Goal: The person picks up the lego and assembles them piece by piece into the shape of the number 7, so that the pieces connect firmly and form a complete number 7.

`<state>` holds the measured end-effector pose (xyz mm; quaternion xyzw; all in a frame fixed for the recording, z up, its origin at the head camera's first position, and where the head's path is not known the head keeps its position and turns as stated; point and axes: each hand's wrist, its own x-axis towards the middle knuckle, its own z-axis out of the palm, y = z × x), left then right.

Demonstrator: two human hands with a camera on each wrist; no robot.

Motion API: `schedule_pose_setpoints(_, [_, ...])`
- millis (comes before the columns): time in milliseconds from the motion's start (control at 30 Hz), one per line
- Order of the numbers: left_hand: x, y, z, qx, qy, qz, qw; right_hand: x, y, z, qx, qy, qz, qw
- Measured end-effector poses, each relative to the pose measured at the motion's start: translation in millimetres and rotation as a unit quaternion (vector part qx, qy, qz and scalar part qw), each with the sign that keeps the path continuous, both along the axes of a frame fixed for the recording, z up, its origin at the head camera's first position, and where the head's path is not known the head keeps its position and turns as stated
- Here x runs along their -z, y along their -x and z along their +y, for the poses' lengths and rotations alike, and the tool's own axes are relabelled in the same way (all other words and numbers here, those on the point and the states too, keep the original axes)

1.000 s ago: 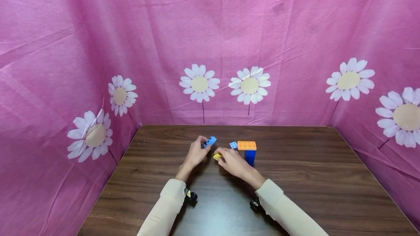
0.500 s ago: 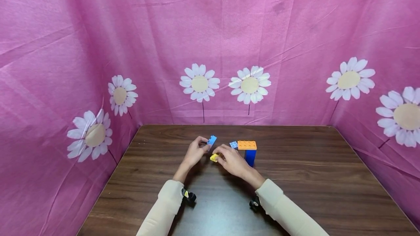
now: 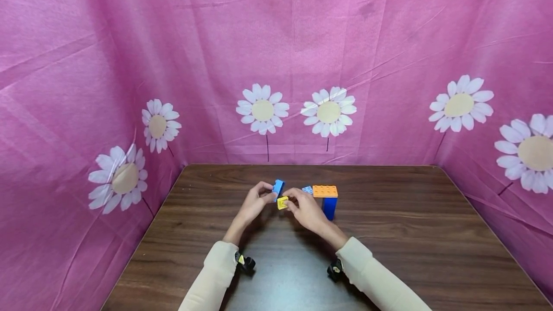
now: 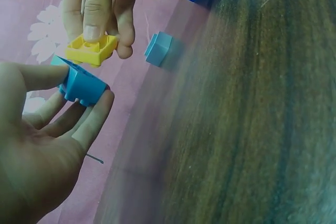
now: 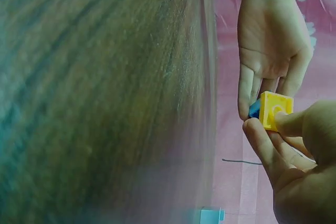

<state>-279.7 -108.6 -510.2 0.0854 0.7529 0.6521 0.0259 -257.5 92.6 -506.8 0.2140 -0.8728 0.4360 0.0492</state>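
Observation:
My left hand (image 3: 251, 204) holds a light blue toy brick (image 3: 278, 187) between thumb and fingers, tilted above the table. Facing it, my right hand (image 3: 309, 212) pinches a small yellow brick (image 3: 282, 202). In the left wrist view the yellow brick (image 4: 90, 53) sits just above the blue one (image 4: 85, 87), close to its hollow side; whether they touch I cannot tell. The right wrist view shows the yellow brick's hollow underside (image 5: 268, 109) with my thumb pressed into it, while the blue brick (image 5: 254, 110) is mostly hidden behind.
Beyond my right hand, a small light blue brick (image 3: 307, 189) lies on the wooden table (image 3: 389, 244). Beside it an orange studded brick (image 3: 325, 191) tops a dark blue stack (image 3: 330, 209). Pink flowered cloth (image 3: 294, 52) surrounds the table's back and sides.
My left hand has turned the light blue brick more upright. The yellow brick has shifted slightly left and been tipped round in my right fingers, bringing the two bricks closer together.

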Motion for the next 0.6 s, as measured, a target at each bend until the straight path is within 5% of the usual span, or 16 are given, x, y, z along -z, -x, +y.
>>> schedule_pose_setpoints(300, [-4.0,-4.9,-2.0,0.031,-0.034,-0.004,0.9989,-0.2,-7.8,-0.1,-0.006,0.082,-0.034,0.996])
schedule_pose_setpoints(600, [-7.7,-6.1,-6.8,0.043,-0.058,0.021,0.9972,1.3,-10.3,0.1,-0.015,0.093,-0.021,0.9953])
